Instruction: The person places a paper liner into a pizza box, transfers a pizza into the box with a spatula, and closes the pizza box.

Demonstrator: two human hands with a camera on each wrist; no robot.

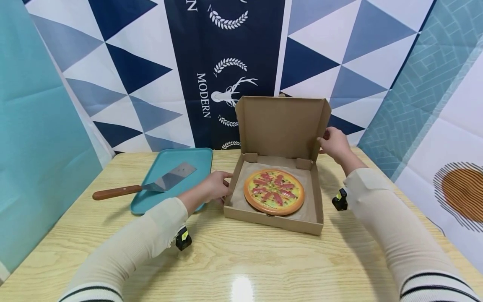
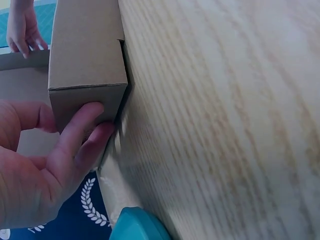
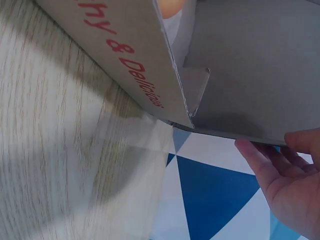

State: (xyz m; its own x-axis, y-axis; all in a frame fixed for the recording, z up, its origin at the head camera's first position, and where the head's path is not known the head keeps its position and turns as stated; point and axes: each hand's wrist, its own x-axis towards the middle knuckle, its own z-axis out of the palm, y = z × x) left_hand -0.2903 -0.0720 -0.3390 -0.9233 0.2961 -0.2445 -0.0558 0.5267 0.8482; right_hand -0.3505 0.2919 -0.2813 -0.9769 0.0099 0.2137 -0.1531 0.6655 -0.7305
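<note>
An open cardboard pizza box [image 1: 274, 224] stands on the table with its lid [image 1: 283, 126] raised. Inside, a round pizza [image 1: 273, 191] with red strips on top lies on brown paper. My left hand [image 1: 215, 186] holds the box's left side wall; in the left wrist view its fingers [image 2: 92, 117] press the outer face while the thumb reaches over the wall. At the lid's right edge, my right hand [image 1: 335, 144] pinches the cardboard. The right wrist view shows the right thumb [image 3: 302, 141] on the lid's inner side and the fingers behind.
Left of the box lies a teal tray [image 1: 166, 158]. A spatula [image 1: 145, 184] with a wooden handle rests across it, the handle reaching past the tray's left edge. Behind the wooden table [image 1: 241, 260] hangs a patterned cloth [image 1: 147, 75], close to the raised lid.
</note>
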